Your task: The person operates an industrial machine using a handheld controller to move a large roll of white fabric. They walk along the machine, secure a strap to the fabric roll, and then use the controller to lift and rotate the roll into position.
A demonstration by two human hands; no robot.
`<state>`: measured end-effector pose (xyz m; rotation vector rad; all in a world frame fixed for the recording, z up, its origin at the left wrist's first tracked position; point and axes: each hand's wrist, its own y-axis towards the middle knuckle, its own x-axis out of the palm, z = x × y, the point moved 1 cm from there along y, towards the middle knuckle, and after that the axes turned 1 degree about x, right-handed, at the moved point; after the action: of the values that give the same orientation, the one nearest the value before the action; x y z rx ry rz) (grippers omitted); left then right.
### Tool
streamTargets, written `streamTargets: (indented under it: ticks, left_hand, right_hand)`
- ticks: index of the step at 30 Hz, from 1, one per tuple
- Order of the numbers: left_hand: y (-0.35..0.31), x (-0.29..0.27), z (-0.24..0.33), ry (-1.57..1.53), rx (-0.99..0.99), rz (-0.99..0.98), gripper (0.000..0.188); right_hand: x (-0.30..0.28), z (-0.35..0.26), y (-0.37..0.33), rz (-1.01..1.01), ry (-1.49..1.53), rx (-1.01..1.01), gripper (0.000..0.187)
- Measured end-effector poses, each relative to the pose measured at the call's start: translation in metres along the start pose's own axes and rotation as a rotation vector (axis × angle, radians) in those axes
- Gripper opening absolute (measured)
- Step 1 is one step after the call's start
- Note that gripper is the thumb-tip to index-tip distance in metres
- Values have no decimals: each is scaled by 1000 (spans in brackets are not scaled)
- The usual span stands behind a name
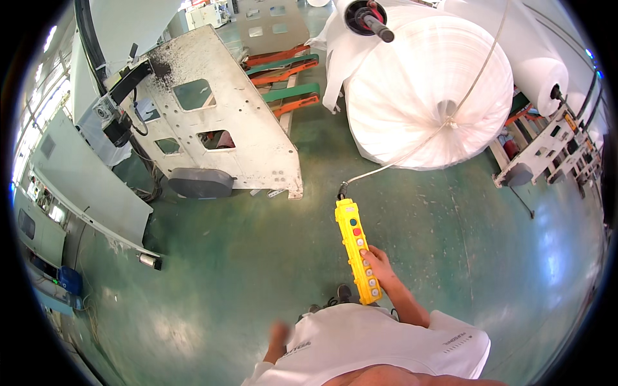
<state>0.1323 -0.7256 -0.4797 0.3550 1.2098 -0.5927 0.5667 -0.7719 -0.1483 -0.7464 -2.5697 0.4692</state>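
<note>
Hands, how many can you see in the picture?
2: the right hand holding the yellow remote, and the left hand, blurry, lower down near the white shirt.

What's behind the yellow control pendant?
Green floor shows around the yellow control pendant, with a dark shoe near its lower left edge. The right hand grips its right side; any part of the hand behind it is covered, as is the floor there.

The left grip (279,334) is blurred, its fingers indistinct. The yellow remote (356,248) hides most fingers of the right grip (381,266). The white shirt (373,338) partly covers the shoes (344,294). The top edge cuts off the cord (484,66).
</note>
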Motion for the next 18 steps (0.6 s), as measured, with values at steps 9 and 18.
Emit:
streamTargets:
  ticks: [9,18]
  left_hand:
    - [-5,2,6,-84,-17,30,6]
    - [17,17,4,102,-79,-117,7]
  right_hand:
    - [-7,1,2,-19,-8,16,35]
    - [-5,2,4,-19,9,25,36]
